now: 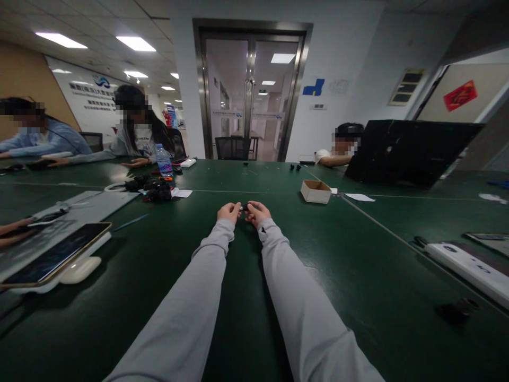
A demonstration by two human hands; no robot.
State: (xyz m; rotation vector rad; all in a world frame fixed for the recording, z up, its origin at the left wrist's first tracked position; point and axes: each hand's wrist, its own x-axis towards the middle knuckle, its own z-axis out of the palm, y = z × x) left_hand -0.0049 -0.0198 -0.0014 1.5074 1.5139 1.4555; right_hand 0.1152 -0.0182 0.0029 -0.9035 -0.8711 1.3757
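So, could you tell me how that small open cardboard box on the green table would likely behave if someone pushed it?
The cardboard box looks thin-walled, and nothing shows above its rim, so probably light. It sits low and flat, so it should slide on the smooth table rather than tip. A firm squeeze might dent its sides.

- I sit at a wide dark green table (358, 297) that fills the room.
- Ahead of me stands a steel-framed double glass door (252, 90), with a black office chair (233, 147) before it.
- The walls (350, 48) are white; a red paper ornament (460, 95) hangs at right.
- Ceiling light panels (135, 43) glow overhead.
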